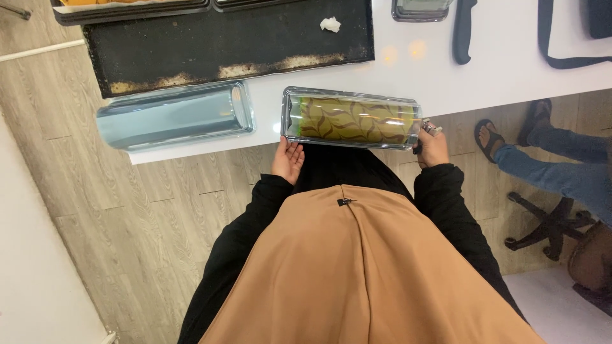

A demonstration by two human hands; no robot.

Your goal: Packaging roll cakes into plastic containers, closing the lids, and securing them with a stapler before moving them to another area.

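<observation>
A clear plastic box (pixel 351 118) holds a green roll cake with a brown leaf pattern and sits at the front edge of the white table (pixel 408 70). My left hand (pixel 287 160) is below the box's left end, palm open, fingers touching its edge. My right hand (pixel 433 146), with rings on it, grips the box's right end.
An empty clear lid or box (pixel 173 116) lies to the left. A black baking tray (pixel 223 44) with a white crumpled scrap (pixel 330 25) is behind. A black knife handle (pixel 463 28) lies at the far right. A seated person's sandalled feet (pixel 503 137) are at right.
</observation>
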